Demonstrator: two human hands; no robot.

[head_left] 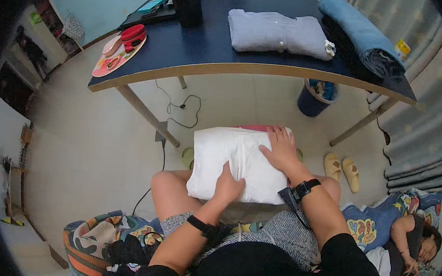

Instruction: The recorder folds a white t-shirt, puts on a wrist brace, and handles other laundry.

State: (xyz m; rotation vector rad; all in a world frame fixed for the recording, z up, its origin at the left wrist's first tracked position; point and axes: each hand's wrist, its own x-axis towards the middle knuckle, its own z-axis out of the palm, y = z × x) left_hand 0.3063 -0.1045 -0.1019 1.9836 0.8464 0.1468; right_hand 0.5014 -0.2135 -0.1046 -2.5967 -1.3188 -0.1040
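A folded white cloth (215, 148) rests across my lap, with creases running up its middle. Beneath its far edge shows a strip of pink-red fabric (256, 128). My right hand (283, 151) lies flat on the far right part of the cloth, fingers stretched out and thumb apart. Nearer to me, my left hand (227, 185) rests on the middle of the cloth, thumb apart from the fingers and partly seen edge-on. Neither hand lifts anything. Both wrists wear black straps.
Ahead stands a dark-blue table (208, 47) bearing a folded grey-blue garment (277, 35), rolled denim (364, 37), a black bin (186, 3) and a pink tray (103, 67). Below are a waste bin (314, 101), a cable (164, 156) and yellow slippers (351, 174). A person (406, 249) lies at right.
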